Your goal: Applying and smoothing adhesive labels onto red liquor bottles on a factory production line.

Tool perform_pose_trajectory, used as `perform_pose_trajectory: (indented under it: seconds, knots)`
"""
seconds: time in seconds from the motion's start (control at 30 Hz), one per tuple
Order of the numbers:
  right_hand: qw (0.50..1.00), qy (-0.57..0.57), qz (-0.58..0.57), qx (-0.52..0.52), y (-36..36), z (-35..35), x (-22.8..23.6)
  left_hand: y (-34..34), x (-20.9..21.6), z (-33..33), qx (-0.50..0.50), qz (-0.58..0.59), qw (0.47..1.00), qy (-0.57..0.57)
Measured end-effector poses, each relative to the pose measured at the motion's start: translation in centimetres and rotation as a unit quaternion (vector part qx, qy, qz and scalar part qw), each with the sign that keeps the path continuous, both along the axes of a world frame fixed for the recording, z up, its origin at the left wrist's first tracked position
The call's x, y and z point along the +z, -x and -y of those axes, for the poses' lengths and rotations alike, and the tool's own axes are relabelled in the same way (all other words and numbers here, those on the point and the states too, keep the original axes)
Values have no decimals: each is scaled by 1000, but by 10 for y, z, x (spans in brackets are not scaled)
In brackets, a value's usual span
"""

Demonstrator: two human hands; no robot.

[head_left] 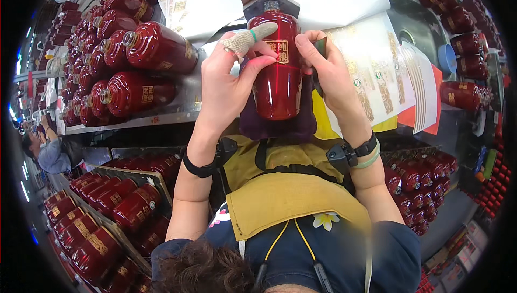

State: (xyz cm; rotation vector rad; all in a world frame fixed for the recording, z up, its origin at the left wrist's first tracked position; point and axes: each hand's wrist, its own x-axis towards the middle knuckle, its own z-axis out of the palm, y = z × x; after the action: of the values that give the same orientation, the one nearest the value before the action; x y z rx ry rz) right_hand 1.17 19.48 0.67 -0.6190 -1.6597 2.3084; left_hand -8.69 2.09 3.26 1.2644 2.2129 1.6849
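A glossy dark red glass bottle (276, 93) lies in front of me, its clear neck toward a metal bracket (291, 6) and its base over a dark purple cloth pad (249, 123). A gold-framed label (283, 46) sits on its upper face. My left hand (229, 75) pinches thumb and finger together at the label's lower left corner; whatever is between them is too small to make out. A knitted cover (242, 41) with a green band sheathes one finger. My right hand (336, 75) grips a thin dark flat strip (316, 82) and touches the bottle's right side.
Many red bottles (161, 48) crowd the metal bench at left. Gold-printed sheets (377, 61) lie at right, white papers (199, 5) behind. Below the bench stand a wooden crate (156, 177) of bottles at left and more bottles (420, 177) at right. A blue cup (446, 58) stands far right.
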Motion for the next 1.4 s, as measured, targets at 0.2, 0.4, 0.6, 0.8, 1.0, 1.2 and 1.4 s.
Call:
perform_pose_trajectory:
  seconds: [0.2,0.4,0.6,0.8,1.0,1.2,1.4]
  knots:
    - [999,-46,9,-22,5,4,6,2,11,-18,8,-11,999,-43]
    - [999,-31,17,-10,10,3,10,5,16,-20,16,-58,997,-56]
    - [998,-56,2,-13,7,2,5,-6,9,0,-15,-51,999,11]
    - [997,-74,-8,-19,7,4,2,-13,-15,-7,120,168,973,-99]
    - [996,-90,14,-1,11,0,8,-17,-7,-12,2,357,928,-103]
    - [995,-91,5,-32,17,3,4,-11,-7,-17,-5,351,931,-102]
    - [1000,2,28,-8,11,2,12,-7,-11,-19,6,392,915,-94]
